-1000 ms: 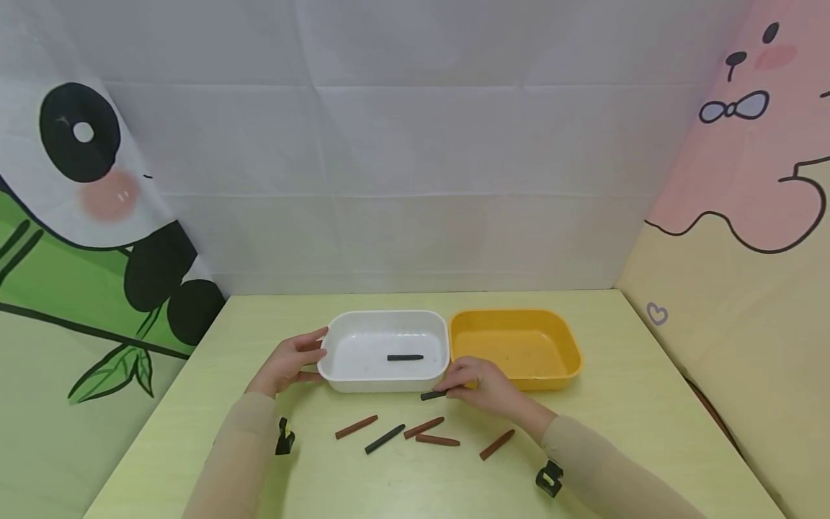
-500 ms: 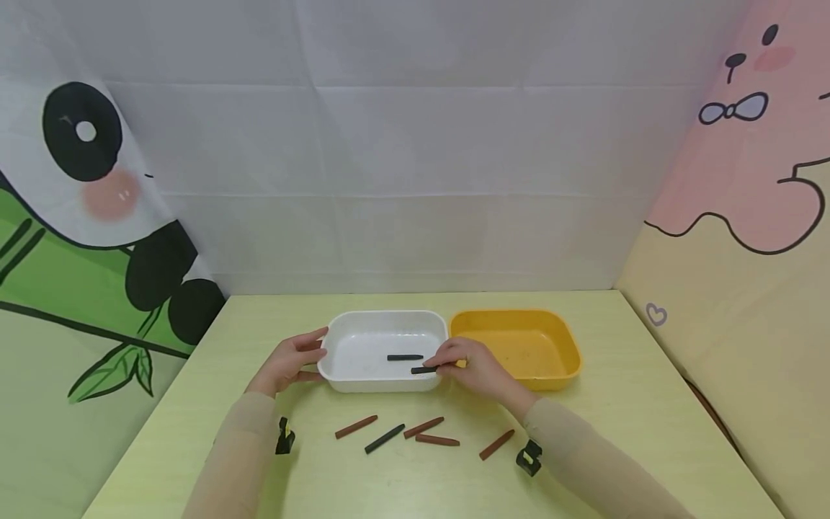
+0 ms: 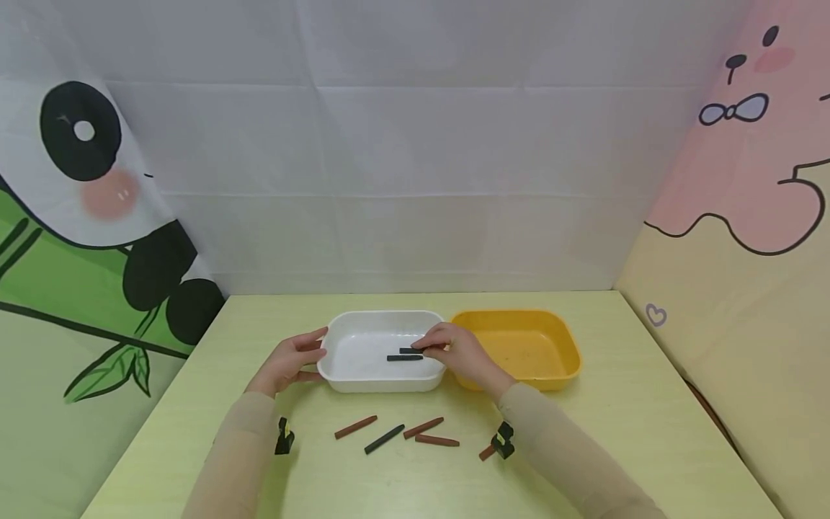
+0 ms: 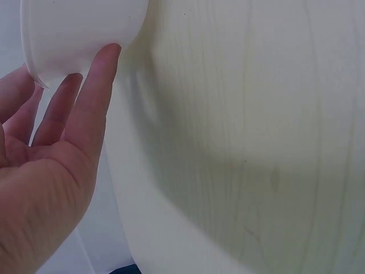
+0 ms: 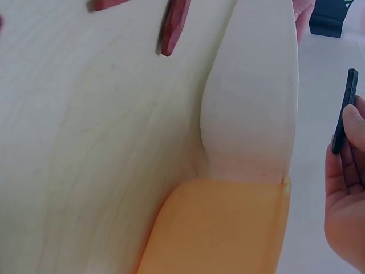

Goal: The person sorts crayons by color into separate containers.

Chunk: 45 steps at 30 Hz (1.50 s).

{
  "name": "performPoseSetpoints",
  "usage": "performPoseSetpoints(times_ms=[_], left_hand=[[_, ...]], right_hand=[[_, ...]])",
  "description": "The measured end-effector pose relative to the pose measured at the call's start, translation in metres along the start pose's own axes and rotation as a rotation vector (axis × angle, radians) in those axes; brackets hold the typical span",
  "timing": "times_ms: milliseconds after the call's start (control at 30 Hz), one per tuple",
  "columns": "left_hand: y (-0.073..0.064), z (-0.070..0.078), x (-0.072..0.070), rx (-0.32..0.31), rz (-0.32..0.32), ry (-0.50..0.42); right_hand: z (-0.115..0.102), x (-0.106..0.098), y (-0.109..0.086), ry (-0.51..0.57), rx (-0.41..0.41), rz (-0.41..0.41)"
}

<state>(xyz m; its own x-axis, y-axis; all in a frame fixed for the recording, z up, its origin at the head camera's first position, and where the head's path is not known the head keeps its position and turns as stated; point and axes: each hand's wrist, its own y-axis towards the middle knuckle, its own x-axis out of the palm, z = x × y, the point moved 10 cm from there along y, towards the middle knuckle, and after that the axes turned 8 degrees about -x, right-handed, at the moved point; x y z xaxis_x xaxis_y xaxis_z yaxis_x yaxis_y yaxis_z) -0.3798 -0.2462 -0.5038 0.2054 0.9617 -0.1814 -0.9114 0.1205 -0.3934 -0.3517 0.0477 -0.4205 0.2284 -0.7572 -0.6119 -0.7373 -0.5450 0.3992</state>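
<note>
My right hand [image 3: 459, 353] pinches a black crayon [image 5: 346, 108] between thumb and fingers, above the right part of the white tray [image 3: 353, 369]. Another black crayon [image 3: 403, 358] lies inside that tray, just in front of the held one in the head view. My left hand [image 3: 288, 362] rests against the tray's left end, its fingers [image 4: 94, 105] fairly straight and touching the outer wall and rim. In the right wrist view, the held crayon sits apart from the tray wall, at the right edge of the picture.
A yellow tray [image 3: 570, 364] stands directly right of the white one. In front lie a black crayon [image 3: 385, 439] and several brown crayons [image 3: 356, 427]; one brown crayon [image 3: 486, 453] is partly hidden by the right wrist's black mount [image 3: 503, 440]. Fabric backdrops surround the table [image 3: 311, 483].
My right hand has carried the black crayon from in front of the trays, over the rim, to above the white tray's inside. The left hand has stayed at the tray's left end.
</note>
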Motion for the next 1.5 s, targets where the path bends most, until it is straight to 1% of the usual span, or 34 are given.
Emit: performPoseSetpoints(times_ms=[167,433,633,833,967,1167,1300,1500], left_hand=[[0.000,0.001,0.001,0.011,-0.007,0.007],[0.002,0.000,-0.001,0.005,-0.006,-0.003],[0.002,0.002,0.000,0.013,-0.014,-0.003],[0.002,0.002,0.003,0.012,-0.029,-0.013],[0.002,0.001,0.002,0.003,-0.018,-0.007],[0.001,0.002,0.001,0.001,-0.015,-0.002],[0.000,0.002,0.001,0.003,-0.022,-0.004],[0.000,0.001,0.000,-0.002,-0.023,-0.012]], right_hand=[[0.003,0.005,0.013,-0.006,0.004,0.011],[0.005,0.011,0.032,-0.086,-0.015,0.024],[0.010,0.012,0.041,-0.112,0.013,0.026],[0.020,0.015,0.046,-0.080,0.054,0.033],[0.026,0.017,0.048,-0.074,0.079,0.035],[0.030,0.017,0.050,-0.094,0.124,0.043],[0.034,0.019,0.053,-0.114,0.123,0.048],[0.044,0.027,0.055,-0.126,0.141,0.028]])
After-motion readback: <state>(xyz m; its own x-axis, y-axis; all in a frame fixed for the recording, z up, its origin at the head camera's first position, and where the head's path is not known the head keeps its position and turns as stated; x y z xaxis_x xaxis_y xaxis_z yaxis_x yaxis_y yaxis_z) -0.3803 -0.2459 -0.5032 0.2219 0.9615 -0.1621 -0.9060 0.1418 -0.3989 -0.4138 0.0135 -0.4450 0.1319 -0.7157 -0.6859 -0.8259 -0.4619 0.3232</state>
